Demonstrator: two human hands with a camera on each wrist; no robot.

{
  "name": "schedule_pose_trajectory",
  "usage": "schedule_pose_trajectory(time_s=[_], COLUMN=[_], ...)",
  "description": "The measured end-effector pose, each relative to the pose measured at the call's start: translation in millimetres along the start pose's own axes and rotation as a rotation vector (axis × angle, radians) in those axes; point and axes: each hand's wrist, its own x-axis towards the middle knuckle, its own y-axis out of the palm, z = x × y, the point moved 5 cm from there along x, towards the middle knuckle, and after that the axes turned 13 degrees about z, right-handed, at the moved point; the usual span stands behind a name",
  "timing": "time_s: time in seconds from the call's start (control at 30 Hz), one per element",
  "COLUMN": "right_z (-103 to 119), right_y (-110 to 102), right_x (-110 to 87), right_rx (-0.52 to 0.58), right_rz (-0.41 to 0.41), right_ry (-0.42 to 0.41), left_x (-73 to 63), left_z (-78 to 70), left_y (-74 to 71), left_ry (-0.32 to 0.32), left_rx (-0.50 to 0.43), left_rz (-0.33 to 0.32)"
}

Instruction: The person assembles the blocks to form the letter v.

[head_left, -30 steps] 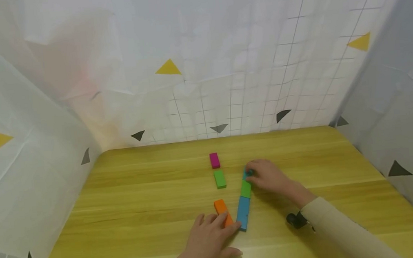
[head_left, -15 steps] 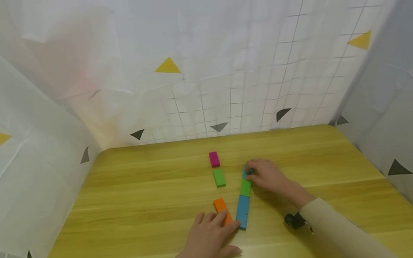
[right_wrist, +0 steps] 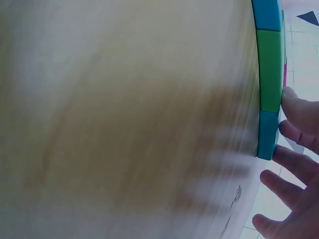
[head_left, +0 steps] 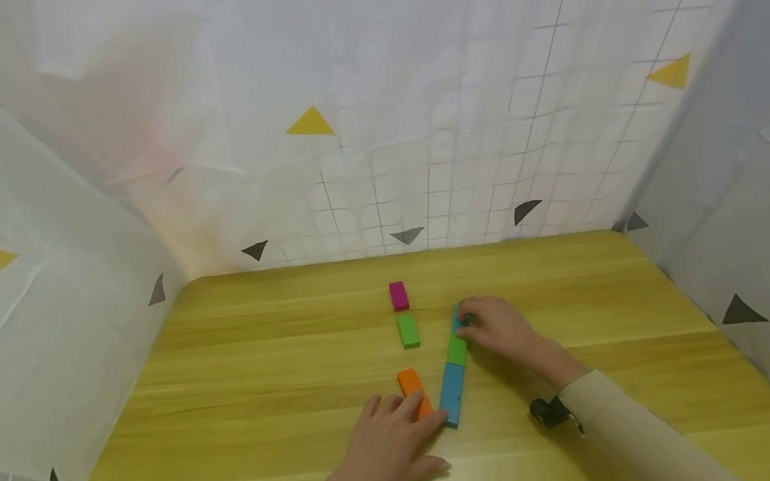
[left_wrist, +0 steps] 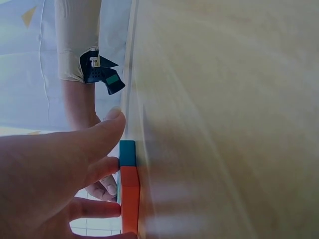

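Three wooden blocks lie end to end in a slanting row: a long blue block nearest me, a green block, then a far blue block partly covered. My right hand curls its thumb and index finger at that far block, fingertips along its top and end. My left hand lies spread low over the table, fingers on an orange block. Its index fingertip touches the near end of the long blue block. The orange block slants beside the row, its near end close to it.
Left of the row lie a loose green block and a magenta block behind it. White sheets with yellow and dark triangles wall the wooden table at back and sides. A black device is on my right wrist.
The head view has shifted very slightly. Both hands and all the blocks keep their places.
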Motion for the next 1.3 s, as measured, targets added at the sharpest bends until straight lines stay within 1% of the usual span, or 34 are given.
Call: schedule_pose_trajectory(time_s=[0.37, 0.83, 1.13, 1.3], right_z=[1.1, 0.9, 0.7, 0.4], right_y=[1.3, 2.2, 2.4, 2.4], right_x=[-0.7, -0.9, -0.9, -1.2], right_rx=[0.019, 0.006, 0.003, 0.003], right_rz=[-0.014, -0.032, -0.035, -0.039], right_ry=[0.011, 0.004, 0.000, -0.005], left_x=[-0.5, -0.6, -0.3, 0.0], left_z=[-0.2, -0.3, -0.4, 0.1], left_y=[-0.4, -1.2, -0.3, 0.2], left_ry=[0.001, 0.026, 0.029, 0.023], left_rx=[0.036, 0.018, 0.027, 0.043], left_rz=[-0.038, -0.017, -0.021, -0.038])
